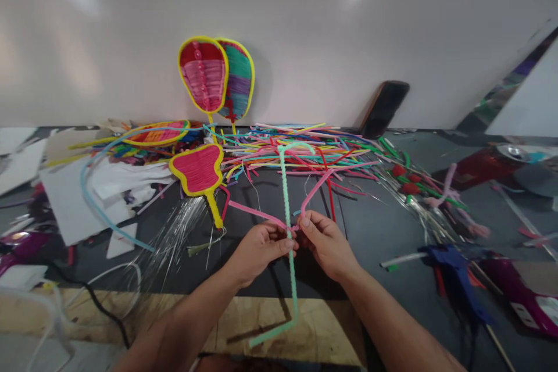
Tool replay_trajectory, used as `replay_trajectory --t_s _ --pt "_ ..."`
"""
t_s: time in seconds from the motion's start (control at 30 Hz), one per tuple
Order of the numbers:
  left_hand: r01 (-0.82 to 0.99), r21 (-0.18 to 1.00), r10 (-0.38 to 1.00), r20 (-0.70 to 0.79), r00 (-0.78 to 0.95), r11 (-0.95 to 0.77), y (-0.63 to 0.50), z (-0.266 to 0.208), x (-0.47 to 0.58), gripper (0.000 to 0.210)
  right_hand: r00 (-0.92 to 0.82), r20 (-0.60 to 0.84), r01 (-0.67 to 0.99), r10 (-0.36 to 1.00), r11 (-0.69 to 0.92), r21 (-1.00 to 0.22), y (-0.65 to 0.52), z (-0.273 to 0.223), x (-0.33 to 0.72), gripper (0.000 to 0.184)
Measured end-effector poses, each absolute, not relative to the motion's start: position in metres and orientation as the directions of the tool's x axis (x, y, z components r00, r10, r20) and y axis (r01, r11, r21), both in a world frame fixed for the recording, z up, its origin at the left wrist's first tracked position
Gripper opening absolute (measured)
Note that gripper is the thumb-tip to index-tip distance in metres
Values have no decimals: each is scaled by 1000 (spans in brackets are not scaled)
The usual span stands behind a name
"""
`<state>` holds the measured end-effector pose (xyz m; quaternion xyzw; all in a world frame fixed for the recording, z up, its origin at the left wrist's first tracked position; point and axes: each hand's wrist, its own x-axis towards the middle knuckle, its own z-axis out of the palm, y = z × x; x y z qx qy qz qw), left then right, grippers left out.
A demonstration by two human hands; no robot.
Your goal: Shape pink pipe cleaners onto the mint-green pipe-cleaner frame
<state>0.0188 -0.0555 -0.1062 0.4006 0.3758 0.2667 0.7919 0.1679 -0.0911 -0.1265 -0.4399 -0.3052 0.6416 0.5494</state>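
My left hand pinches a mint-green pipe cleaner where a pink pipe cleaner crosses it. The green one stands tall, hooked at its top and bent sideways at its lower end. Opposite, my right hand has its thumb and finger closed on the pink pipe cleaner, right beside the green stem. Both pink ends stick out, one to the left and one up to the right. At the crossing, the pink looks wound round the green, partly hidden by my fingers.
Behind my hands lies a heap of coloured pipe cleaners. Fan shapes lean on the wall, and a small pink fan lies left. A phone stands at the back. Right are a blue glue gun and a red can.
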Motion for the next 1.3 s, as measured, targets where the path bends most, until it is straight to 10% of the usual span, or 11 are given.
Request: replay_trajectory --t_s 0.37,0.6,0.83,0.97,1.3 --pt "-88 899 832 -356 425 430 -54 -108 19 21 399 -6 -179 917 71 -981 -90 -114 173 37" --pt "-98 857 794 -419 441 506 -57 -106 20 29 199 209 247 958 157 -956 -96 -109 173 6" --pt "-260 730 744 -478 468 632 -55 -99 18 21 77 490 351 868 436 -829 -96 -112 175 15" --pt "-306 667 706 -480 521 679 -53 -97 15 18 96 473 247 876 440 -863 -99 -114 172 16" --pt "-258 620 595 -428 680 741 -53 -97 12 16 86 -131 -479 988 -75 -875 -98 -127 161 16"
